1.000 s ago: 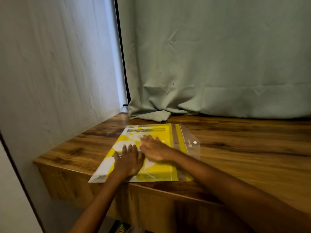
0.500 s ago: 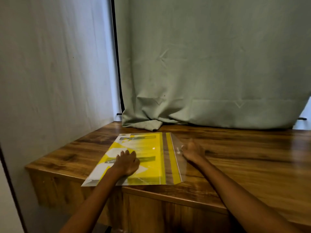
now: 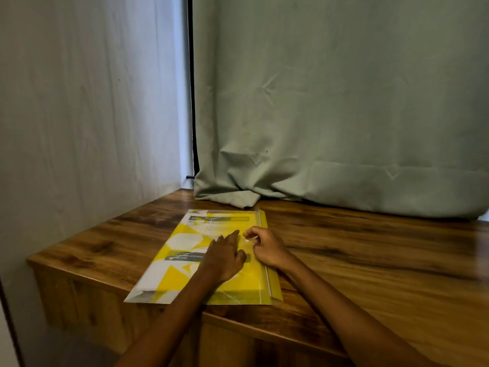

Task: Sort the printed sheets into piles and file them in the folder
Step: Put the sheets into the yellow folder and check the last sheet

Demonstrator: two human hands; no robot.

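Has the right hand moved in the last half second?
Yes. The right hand came back leftward from the wood onto the folder, beside the left hand.

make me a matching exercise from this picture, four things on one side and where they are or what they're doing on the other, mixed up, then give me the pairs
1. left hand
2. right hand
3. folder
4. curtain

A. hangs behind, its hem bunched on the desk
B. lies flat near the desk's front edge, yellow sheets inside
C. presses flat on the folder
D. pinches the clear flap

Pairs: 1-C, 2-D, 3-B, 4-A
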